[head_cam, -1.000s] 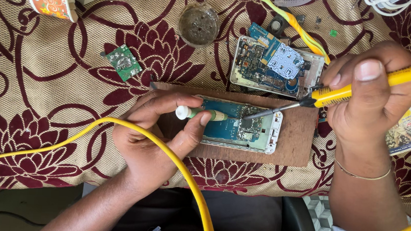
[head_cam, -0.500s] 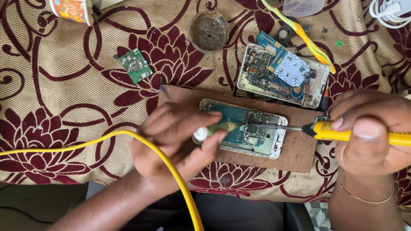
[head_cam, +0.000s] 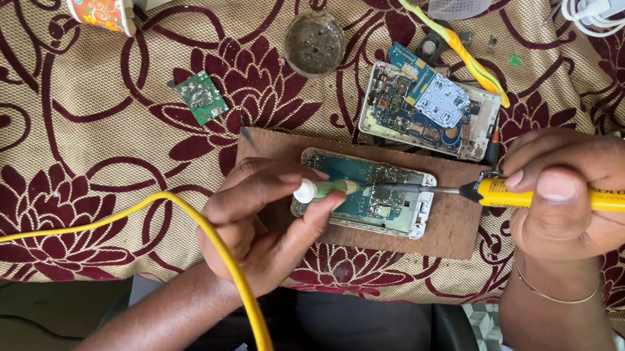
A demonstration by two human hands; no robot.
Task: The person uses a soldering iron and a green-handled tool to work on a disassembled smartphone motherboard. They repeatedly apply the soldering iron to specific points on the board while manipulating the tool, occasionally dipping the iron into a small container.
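The opened white-framed phone with its green circuit board (head_cam: pixel 366 198) lies on a brown wooden board (head_cam: pixel 457 228) (mid-table). The left hand (head_cam: pixel 264 220) pinches a white-capped green stick (head_cam: pixel 322 191) onto it; the right hand (head_cam: pixel 575 192) grips a yellow soldering iron (head_cam: pixel 549 195), now level, its tip further left than before.

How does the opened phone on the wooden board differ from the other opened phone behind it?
The phone on the wooden board lies square on the brown board, with the soldering iron tip and a small green-tipped tool on it; the rear phone rests tilted on the floral cloth, untouched. The rear phone shows a pale keypad sheet; the near one shows none. Both are opened, with bluish circuit boards exposed.
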